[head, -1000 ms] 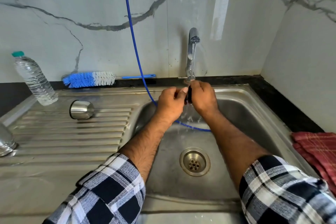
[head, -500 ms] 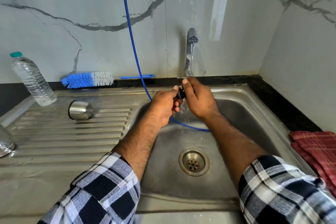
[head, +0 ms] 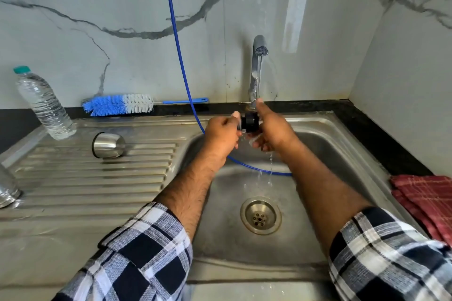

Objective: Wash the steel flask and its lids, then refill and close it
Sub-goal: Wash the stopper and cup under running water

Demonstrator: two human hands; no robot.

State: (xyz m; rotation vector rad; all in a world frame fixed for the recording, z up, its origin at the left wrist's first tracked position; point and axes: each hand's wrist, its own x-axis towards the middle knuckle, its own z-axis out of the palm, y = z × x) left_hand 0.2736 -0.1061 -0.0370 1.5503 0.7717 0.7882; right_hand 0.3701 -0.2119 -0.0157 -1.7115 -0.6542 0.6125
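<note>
Both hands over sink basin (head: 337, 144), under tap (head: 257, 66). Left hand (head: 221, 135) & right hand (head: 274, 132) each curled round black inner lid (head: 249, 121), held between them; water dripping off. Steel cup lid (head: 108, 145) lying on drainboard (head: 93, 178), well apart. Flask body (head: 7, 188) at far left edge, mostly cut off.

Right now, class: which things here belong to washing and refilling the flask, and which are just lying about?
Part of the job:
black lid, held by both hands, left and right
steel cup lid
tap
sink
bottle brush
water bottle, probably for refilling

Lying about:
red cloth
blue hose
</note>
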